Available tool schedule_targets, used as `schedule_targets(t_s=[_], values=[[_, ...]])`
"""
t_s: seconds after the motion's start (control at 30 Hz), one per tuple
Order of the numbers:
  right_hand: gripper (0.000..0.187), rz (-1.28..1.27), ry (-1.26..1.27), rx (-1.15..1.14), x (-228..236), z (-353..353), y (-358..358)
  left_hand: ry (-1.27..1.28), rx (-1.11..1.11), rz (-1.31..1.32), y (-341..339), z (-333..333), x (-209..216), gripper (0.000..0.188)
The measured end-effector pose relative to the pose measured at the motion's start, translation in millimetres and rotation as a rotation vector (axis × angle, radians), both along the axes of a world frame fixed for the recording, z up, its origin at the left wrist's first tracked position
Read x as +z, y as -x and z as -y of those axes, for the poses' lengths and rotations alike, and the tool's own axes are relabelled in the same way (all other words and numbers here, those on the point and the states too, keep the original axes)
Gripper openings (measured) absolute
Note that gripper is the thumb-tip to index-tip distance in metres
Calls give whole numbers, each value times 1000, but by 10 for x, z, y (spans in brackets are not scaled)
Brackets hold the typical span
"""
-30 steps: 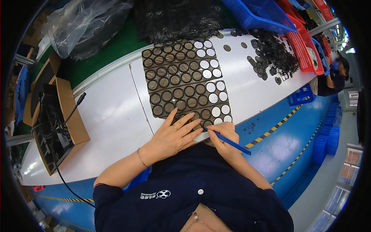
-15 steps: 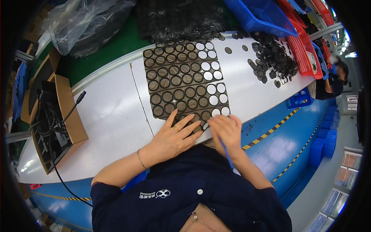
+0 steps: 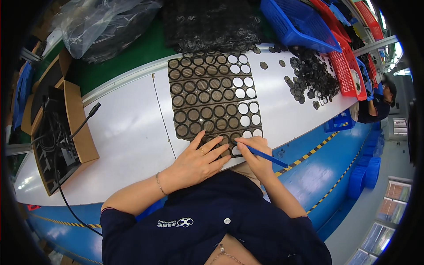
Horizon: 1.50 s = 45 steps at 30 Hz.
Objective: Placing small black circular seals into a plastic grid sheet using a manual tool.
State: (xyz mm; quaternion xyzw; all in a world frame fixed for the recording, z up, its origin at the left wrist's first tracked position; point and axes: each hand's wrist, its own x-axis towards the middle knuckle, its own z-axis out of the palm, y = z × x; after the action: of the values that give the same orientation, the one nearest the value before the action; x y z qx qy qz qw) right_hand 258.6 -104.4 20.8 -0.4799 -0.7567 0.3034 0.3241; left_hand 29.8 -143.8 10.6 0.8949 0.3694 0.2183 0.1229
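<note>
Blue slim tool point(image 3: 274, 160), pinched in the right hand point(image 3: 260, 167), with tip too covered to tell, at the near right corner of a brown ringed sheet point(image 3: 194, 114) lying on the white tabletop point(image 3: 132, 119). Palm down across the sheet's near part: left hand point(image 3: 194, 162), fingers spread wide. Probably best to press flat beside the tip, work lightly and avoid scraping neighbouring rings. Mind the tabletop's front edge, just below that corner. For room, use tabletop leftward, short of the carton point(image 3: 84, 126), or rightward, short of heaped dark discs point(image 3: 311, 75). Beyond those, beware the red basket point(image 3: 346, 73).
</note>
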Motion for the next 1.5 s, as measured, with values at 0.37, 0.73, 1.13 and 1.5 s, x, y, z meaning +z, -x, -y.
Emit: schedule_targets(t_s=[0.37, 0.73, 1.13, 1.5], values=[[14, 36, 12, 12, -10, 1, -12, 13, -11, 26, 3, -2, -15, 37], [23, 273, -580, 115, -23, -311, -61, 4, -3, 17, 15, 11, -5, 36], [19, -187, 329, -49, -40, -414, 127, -26, 183, -124, 100, -266, 101, 44], [17, -169, 327, -52, -77, -402, 118, -39, 201, -68, 62, -348, -57, 43]])
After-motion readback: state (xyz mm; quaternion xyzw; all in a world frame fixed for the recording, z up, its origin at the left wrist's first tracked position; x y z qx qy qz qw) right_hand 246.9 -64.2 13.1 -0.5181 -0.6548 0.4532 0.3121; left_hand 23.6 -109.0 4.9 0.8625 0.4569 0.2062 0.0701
